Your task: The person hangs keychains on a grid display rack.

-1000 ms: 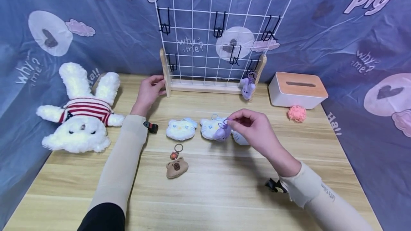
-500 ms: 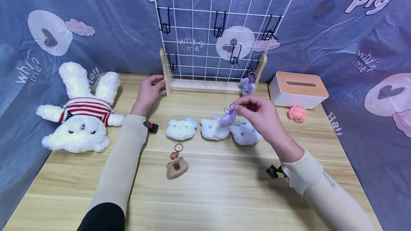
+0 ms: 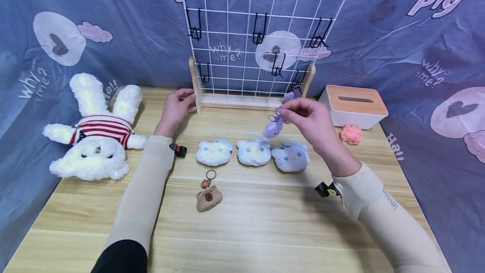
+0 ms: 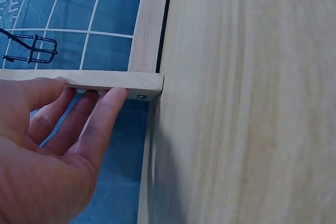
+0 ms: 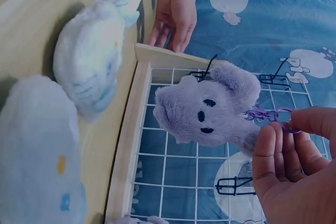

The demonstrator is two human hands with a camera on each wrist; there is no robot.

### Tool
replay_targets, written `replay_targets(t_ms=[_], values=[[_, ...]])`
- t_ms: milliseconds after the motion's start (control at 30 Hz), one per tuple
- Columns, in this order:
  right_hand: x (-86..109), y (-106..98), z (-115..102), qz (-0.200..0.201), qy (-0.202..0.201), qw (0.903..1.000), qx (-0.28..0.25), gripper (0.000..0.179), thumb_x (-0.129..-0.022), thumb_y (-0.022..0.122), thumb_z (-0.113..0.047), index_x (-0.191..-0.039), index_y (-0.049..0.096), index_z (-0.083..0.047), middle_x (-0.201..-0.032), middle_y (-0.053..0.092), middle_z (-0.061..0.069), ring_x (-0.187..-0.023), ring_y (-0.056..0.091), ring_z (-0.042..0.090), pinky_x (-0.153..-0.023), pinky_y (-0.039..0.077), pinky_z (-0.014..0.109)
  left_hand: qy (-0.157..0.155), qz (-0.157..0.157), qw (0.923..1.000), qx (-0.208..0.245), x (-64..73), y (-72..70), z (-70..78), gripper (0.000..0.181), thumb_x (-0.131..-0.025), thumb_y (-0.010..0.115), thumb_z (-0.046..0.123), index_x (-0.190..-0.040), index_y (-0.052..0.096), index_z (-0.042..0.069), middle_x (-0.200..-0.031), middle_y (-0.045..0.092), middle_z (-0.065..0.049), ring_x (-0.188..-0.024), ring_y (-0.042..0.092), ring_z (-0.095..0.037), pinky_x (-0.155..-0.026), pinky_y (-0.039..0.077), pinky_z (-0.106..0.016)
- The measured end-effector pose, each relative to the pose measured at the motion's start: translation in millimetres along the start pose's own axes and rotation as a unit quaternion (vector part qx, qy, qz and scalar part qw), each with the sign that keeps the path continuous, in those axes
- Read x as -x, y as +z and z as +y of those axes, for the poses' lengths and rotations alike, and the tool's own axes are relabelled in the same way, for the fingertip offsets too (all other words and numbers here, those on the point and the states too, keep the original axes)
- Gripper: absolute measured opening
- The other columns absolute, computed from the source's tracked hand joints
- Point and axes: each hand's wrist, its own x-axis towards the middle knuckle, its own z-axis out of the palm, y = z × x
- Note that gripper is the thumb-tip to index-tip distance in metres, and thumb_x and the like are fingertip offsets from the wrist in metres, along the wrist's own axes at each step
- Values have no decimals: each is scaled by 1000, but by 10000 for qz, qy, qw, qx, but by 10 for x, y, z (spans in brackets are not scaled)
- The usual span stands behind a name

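Note:
My right hand [image 3: 308, 121] pinches the purple ring of a plush keychain [image 3: 273, 127], which hangs above the table in front of the rack. In the right wrist view, the plush animal [image 5: 207, 111] shows a black-dotted face and a purple chain. At the rack's left end, my left hand [image 3: 177, 111] rests its fingertips against the wooden upright [image 4: 113, 80] of the white wire grid rack [image 3: 242, 45]. Several black hooks [image 3: 259, 37] sit on the grid. A second purple plush keychain [image 3: 289, 97] hangs at lower right, partly hidden by my right hand.
Three white plush cat-head keychains [image 3: 254, 153] lie in a row before the rack. A brown capybara keychain [image 3: 209, 198] lies nearer. On the left is a white plush toy [image 3: 99, 151]; on the right, a tissue box [image 3: 354, 106] and a pink yarn ball [image 3: 350, 134].
My right hand has lifted the purple plush keychain up and away from the white plush heads, toward the rack's lower right. The left hand stays at the upright.

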Motion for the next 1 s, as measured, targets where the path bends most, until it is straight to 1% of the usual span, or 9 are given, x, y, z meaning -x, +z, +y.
replay_targets(t_ms=[100,167,300,400,467,533,700,867,1000], values=[[-49,-19,-6,21,-10,10000,-35,3,-104,79,-9,-105,81,-7,-104,77,-8,-89,73,5,-82,69,17,19,19,10000,-6,-8,3,-6,37,-115,65,14,-148,67,-4,-121,68,-10,-104,73,-10,-91,73,-22],[-77,-31,-9,32,2,10000,-3,3,-104,80,-10,-105,81,-8,-104,76,-9,-88,73,5,-80,69,16,21,20,10000,-46,-9,3,-8,38,-115,64,14,-148,67,-4,-123,68,-11,-105,73,-11,-92,73,-22],[-135,-54,-8,83,41,9999,75,9,-104,80,-13,-108,80,-4,-102,76,-12,-88,70,6,-74,65,14,25,23,9999,-116,-5,0,-7,38,-116,63,15,-149,66,-3,-130,67,-17,-112,73,-18,-93,73,-23],[-170,-69,-19,144,23,9997,175,15,-104,81,-15,-110,79,-2,-98,75,-12,-87,69,6,-71,63,13,42,22,9999,-135,7,-2,-1,38,-116,63,16,-149,66,-3,-132,66,-19,-115,73,-21,-93,73,-22],[-194,-82,-36,195,-2,9996,217,14,-104,81,-16,-110,80,-3,-96,75,-12,-87,67,6,-69,60,14,69,14,9999,-142,10,-3,3,39,-116,63,16,-149,66,-3,-132,66,-19,-114,73,-20,-93,72,-22],[-225,-91,-52,244,-35,9994,237,12,-103,82,-16,-109,81,-5,-95,75,-12,-86,67,6,-68,59,14,82,19,9999,-128,13,-5,3,39,-116,64,15,-149,66,-3,-131,67,-18,-111,74,-17,-92,72,-21],[-304,-117,-70,338,-31,9991,240,9,-103,81,-15,-108,82,-8,-93,75,-14,-85,66,6,-69,59,14,75,46,9999,-80,9,-5,1,38,-115,64,14,-148,67,-4,-127,69,-15,-104,73,-9,-91,72,-20],[-359,-146,-75,409,58,9988,251,11,-104,81,-15,-110,81,-6,-92,75,-14,-86,67,6,-71,61,14,62,12,10000,-59,2,-3,1,38,-115,64,14,-148,67,-4,-128,69,-16,-106,73,-12,-93,73,-24],[-420,-169,-71,457,66,9985,281,12,-104,81,-17,-110,82,-8,-93,75,-14,-88,68,6,-74,62,14,50,6,9999,-94,5,-4,-2,38,-116,63,15,-149,67,-3,-131,68,-19,-108,73,-13,-92,73,-23]])
